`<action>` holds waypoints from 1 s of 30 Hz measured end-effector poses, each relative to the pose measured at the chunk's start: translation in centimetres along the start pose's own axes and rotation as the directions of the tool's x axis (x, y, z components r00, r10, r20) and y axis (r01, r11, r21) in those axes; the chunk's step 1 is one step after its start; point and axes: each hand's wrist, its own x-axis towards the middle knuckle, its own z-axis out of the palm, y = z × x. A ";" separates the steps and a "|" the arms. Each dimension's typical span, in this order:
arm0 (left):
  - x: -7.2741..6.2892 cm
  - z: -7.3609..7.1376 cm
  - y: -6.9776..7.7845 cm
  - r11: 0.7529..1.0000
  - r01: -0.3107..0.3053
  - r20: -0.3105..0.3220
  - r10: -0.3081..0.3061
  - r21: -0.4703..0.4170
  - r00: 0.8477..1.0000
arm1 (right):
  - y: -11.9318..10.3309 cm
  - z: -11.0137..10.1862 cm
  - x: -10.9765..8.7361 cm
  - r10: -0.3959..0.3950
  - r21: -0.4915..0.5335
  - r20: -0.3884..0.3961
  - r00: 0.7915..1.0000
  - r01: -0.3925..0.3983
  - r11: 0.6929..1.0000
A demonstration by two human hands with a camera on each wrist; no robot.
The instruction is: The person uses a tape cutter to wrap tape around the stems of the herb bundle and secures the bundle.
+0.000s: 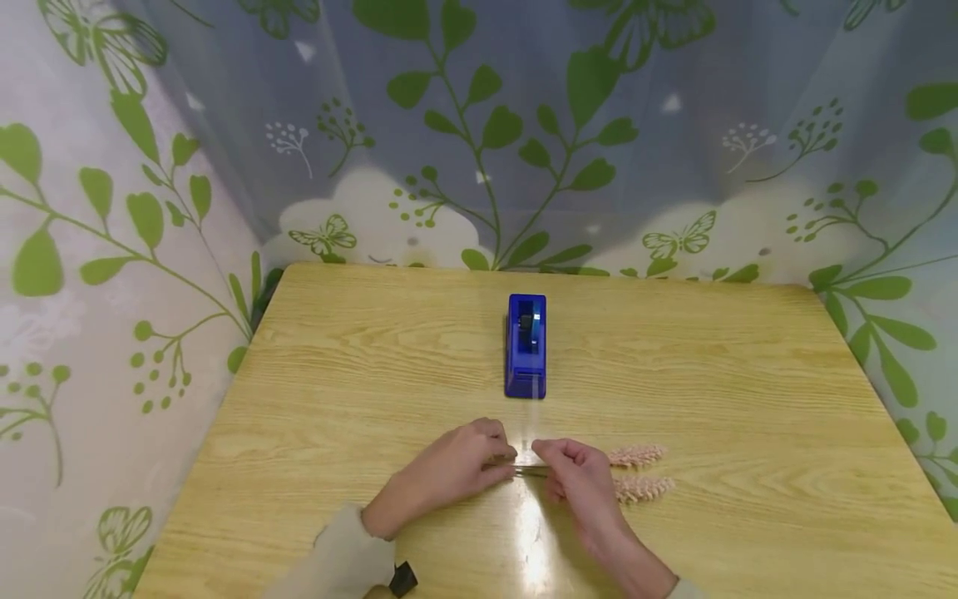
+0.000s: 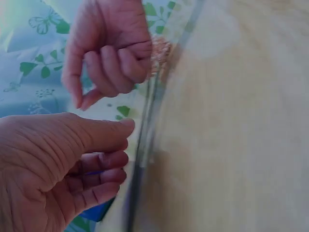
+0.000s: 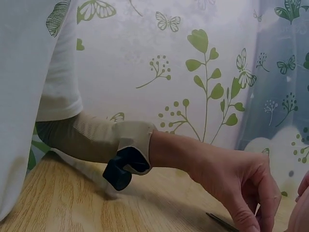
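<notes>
Seen from the head camera, a blue tape dispenser [image 1: 527, 363] stands on the wood-grain worktop [image 1: 733, 399], at 11 o'clock from the right hand [image 1: 580, 478] and 1 o'clock from the left hand [image 1: 464, 462]. A clear tape [image 1: 535, 408] runs from the dispenser's near end towards 6 o'clock, down to the right hand, whose thumb and forefinger meet at the tips and pinch its end; its other fingers are curled into the palm. Two thin stems [image 1: 531, 471] lie side by side beneath both hands on a 9-to-3 o'clock line, showing in the narrow gap between them. Their pink flower heads [image 1: 645, 488] come out at 3 o'clock from the right hand, one nearer the person than the other, slightly apart. The left hand is narrow, its fingers bent and its thumb close to the forefinger, with the fingertips just beside the stems; whether they grip them I cannot tell. At 7 o'clock from the left hand, a black device [image 1: 404, 579] sits at the cuff of a pale sleeve [image 1: 337, 549]. A curtain [image 1: 329, 100] with green leaves and butterflies hangs beyond the worktop's 12 o'clock edge.
</notes>
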 end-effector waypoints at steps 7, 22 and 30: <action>0.5 1.2 0.0 0.996 -0.068 -0.003 0.068 0.050 0.998 | -0.1 -0.1 0.0 -0.011 0.009 -0.004 1.000 0.011 1.000; 0.8 2.4 0.6 0.994 -0.049 -0.082 0.057 0.094 0.995 | 0.1 0.1 0.1 -0.003 0.027 -0.024 1.000 0.004 1.000; 0.5 3.0 1.0 0.988 -0.064 -0.132 0.083 0.138 0.988 | 0.2 0.1 0.2 -0.005 0.030 -0.019 1.000 0.006 1.000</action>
